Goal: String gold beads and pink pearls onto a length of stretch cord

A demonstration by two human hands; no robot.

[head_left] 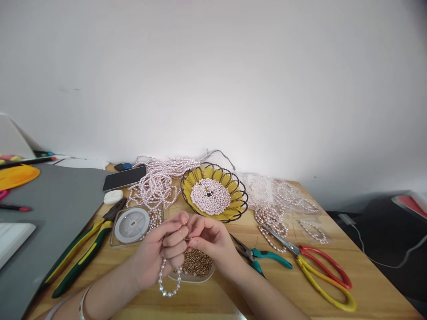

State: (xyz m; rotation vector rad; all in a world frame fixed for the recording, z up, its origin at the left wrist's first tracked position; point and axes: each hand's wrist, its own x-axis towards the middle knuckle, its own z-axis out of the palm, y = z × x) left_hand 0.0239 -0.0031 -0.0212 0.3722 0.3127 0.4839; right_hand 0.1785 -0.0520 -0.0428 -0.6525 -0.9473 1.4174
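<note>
My left hand [162, 253] is closed around a short pearl strand [169, 284] that loops down below my fingers. My right hand [210, 242] pinches something tiny against the left fingertips; I cannot make it out. Both hands meet above a small clear dish of gold beads [196, 264] on the wooden table [363, 275]. Behind them stands a yellow wire basket [233, 202] filled with pearls.
Green-and-yellow pliers [80, 251] and a clear box holding a thread spool [132, 226] lie to the left. Teal pliers [263, 257] and red-and-yellow scissors [320, 271] lie to the right. Heaps of pearl strands [156, 182], bagged pearls [283, 195], a phone [124, 178] and a grey mat [56, 209] are further back.
</note>
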